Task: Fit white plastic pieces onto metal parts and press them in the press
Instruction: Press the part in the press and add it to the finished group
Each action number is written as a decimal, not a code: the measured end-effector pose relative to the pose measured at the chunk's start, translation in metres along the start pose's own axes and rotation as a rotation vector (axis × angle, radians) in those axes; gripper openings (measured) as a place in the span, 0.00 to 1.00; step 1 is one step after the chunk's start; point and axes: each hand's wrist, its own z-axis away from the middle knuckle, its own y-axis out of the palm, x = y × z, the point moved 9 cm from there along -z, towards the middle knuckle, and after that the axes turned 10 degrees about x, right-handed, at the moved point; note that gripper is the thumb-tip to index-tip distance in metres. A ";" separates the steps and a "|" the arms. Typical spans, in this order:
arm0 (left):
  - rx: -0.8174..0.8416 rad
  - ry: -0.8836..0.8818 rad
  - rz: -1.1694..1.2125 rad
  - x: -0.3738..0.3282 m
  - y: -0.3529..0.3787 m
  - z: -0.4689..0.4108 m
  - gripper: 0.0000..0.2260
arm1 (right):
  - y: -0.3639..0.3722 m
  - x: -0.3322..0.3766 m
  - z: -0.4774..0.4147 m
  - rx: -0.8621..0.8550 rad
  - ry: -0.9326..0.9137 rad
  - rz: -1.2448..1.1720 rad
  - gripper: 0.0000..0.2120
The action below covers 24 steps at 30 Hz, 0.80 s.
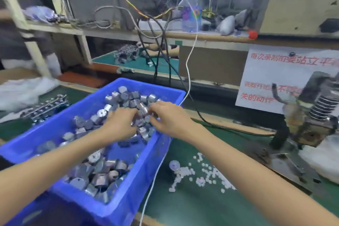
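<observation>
A blue plastic bin (166, 95) at the centre left holds several small silver metal parts (102, 176). Both my hands reach into its far right corner. My left hand (120, 124) digs into the pile with fingers curled around a cluster of metal parts. My right hand (169, 118) faces it across the same heap, its fingers curled around metal parts too. Small white plastic pieces (205, 175) lie scattered on the green mat to the right of the bin. The hand press (308, 115) stands at the right edge. The frame is blurred.
A white cable (189, 71) runs down over the bin's right rim and across the mat. Black cables trail toward the press. A rack of metal parts (45, 108) lies left of the bin. A shelf with a water bottle (192, 5) and clutter stands behind.
</observation>
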 end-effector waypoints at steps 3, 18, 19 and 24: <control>0.285 -0.108 -0.102 0.037 0.034 -0.014 0.17 | 0.027 0.010 -0.031 0.169 -0.010 -0.010 0.09; 0.684 -0.070 -0.074 0.038 0.119 -0.035 0.16 | 0.062 -0.002 -0.061 0.354 0.084 -0.047 0.08; 0.701 -0.078 -0.083 0.037 0.118 -0.031 0.15 | 0.061 -0.002 -0.060 0.347 0.086 -0.047 0.09; 0.545 0.011 -0.023 0.018 0.077 -0.028 0.10 | 0.055 -0.005 -0.058 0.261 0.106 -0.094 0.07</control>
